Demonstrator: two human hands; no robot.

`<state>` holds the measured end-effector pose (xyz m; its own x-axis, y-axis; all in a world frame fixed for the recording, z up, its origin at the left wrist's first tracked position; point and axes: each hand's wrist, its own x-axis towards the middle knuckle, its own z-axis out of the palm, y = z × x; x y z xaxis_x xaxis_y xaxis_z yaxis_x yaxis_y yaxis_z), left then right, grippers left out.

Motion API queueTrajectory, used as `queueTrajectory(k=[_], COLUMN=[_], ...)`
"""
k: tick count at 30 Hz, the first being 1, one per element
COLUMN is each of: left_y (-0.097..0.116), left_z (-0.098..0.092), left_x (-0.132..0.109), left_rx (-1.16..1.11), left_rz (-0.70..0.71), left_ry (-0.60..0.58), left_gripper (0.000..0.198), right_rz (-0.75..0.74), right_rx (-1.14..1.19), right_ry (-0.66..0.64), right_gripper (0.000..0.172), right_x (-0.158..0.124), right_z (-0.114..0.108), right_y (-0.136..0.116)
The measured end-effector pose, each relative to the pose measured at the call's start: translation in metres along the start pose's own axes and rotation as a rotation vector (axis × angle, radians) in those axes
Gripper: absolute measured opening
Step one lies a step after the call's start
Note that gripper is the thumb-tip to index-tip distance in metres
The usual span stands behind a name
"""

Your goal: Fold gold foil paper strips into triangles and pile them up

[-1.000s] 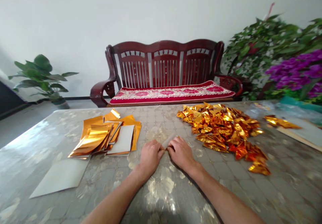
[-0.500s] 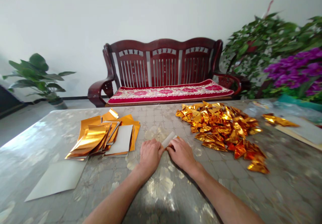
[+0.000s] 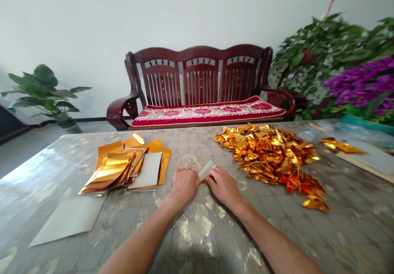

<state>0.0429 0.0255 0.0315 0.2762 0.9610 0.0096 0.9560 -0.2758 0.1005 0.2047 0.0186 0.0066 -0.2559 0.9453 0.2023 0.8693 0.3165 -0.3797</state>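
Note:
Between my hands, at the middle of the table, is a small folded sheet of gold foil paper (image 3: 205,170), its whitish back facing up and a strip of gold showing at the near edge. My left hand (image 3: 186,185) pinches its left end with bent fingers. At the right end, my right hand (image 3: 223,185) has thumb and fingers closed on the paper. Both hands partly cover it. To the left lies a loose stack of gold foil sheets (image 3: 115,167), some turned pale side up. Many folded gold foil pieces (image 3: 264,150) are heaped to the right.
A single pale sheet (image 3: 69,220) lies at the left front of the patterned table (image 3: 197,233). Plastic wrapping (image 3: 323,130) and a pale pad (image 3: 375,161) are at the far right. Behind stand a wooden bench (image 3: 201,81), a potted plant (image 3: 49,93) and purple flowers (image 3: 363,83).
My hands have shifted very slightly around the folded paper, and a little more of its gold near edge shows between them. The stack and heap stay as they were.

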Motion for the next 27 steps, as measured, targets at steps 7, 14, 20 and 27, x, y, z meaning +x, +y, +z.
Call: queueTrajectory(k=[7, 14, 20, 27], left_y=[0.0055, 0.0068, 0.0058, 0.0035], left_z=[-0.0093, -0.0094, -0.0077, -0.0038], left_x=[0.0045, 0.0056, 0.0036, 0.0009], left_rx=[0.020, 0.018, 0.021, -0.012], left_rz=[-0.019, -0.031, -0.042, -0.068], left_ry=[-0.065, -0.079, -0.087, -0.089], left_gripper=[0.030, 0.032, 0.034, 0.032], right_rz=[0.059, 0.082, 0.071, 0.084], right_rx=[-0.010, -0.043, -0.113, -0.155], right_ry=[-0.008, -0.008, -0.009, -0.013], right_gripper=[0.014, 0.015, 0.014, 0.011], right_x=[0.0008, 0.0018, 0.0027, 0.0014], right_z=[0.0011, 0.0018, 0.0038, 0.0015], right_y=[-0.0005, -0.0007, -0.0017, -0.0047])
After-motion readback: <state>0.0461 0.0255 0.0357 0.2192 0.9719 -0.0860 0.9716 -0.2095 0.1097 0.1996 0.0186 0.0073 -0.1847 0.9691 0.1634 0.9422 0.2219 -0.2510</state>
